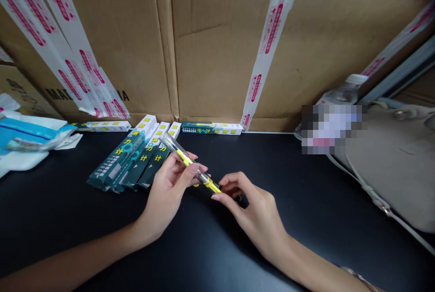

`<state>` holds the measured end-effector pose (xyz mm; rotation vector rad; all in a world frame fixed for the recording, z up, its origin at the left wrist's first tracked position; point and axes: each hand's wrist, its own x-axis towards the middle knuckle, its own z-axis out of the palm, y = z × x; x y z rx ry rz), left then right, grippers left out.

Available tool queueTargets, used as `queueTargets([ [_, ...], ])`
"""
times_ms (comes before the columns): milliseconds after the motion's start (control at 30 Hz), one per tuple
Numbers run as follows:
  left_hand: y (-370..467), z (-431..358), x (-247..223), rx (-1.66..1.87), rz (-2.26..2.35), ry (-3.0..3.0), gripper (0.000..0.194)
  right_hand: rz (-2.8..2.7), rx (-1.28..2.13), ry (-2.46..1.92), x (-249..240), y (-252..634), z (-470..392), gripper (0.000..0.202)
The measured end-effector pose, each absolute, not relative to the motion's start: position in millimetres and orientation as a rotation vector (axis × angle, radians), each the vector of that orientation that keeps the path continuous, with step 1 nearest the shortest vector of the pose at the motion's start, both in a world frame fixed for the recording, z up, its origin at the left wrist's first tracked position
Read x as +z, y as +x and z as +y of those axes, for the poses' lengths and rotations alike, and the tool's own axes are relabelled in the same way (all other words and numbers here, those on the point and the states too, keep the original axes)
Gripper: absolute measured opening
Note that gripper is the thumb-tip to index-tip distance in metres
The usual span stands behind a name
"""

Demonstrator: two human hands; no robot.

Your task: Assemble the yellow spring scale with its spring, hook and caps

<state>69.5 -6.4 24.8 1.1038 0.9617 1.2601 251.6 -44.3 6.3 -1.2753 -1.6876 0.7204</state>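
A clear tubular spring scale (pixel 183 154) with yellow inner parts slants down to the right above the black table. My left hand (pixel 173 179) is closed around the middle of its tube, thumb on top. At the lower yellow end, the thumb and index finger of my right hand (pixel 251 206) pinch the scale; its very tip is hidden by the fingers. Behind my left hand, several green-and-white spring scale boxes (pixel 117 158) lie side by side, slanted. Another such box (pixel 212 128) rests along the foot of the cardboard.
Large taped cardboard boxes (pixel 210 56) form a wall behind the black table (pixel 204 256). A blue-and-white plastic package (pixel 30 136) lies at left, near a further narrow box (pixel 108 126). On the right are a plastic bottle (pixel 343 93), partly blurred out, and a beige bag (pixel 394 160) with a strap.
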Motion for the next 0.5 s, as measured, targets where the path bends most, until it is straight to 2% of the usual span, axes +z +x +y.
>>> queueTargets([
  [100,68.5,-3.5,27.7,1.284,0.955,1.113,0.041,-1.765,0.723,-1.269,6.8,253.5,-44.7,0.027],
  [300,65.7,2.0,28.6,1.335,0.971,1.117,0.039,-1.998,0.789,-1.314,13.1,261.5,-45.4,0.074],
  [367,65.2,2.7,29.5,1.341,0.975,1.111,0.04,-2.089,0.724,-1.332,15.2,266.5,-44.4,0.075],
  [500,64.5,4.8,32.7,1.357,0.994,1.116,0.04,-2.138,0.651,-1.355,14.9,275.7,-40.2,0.06],
])
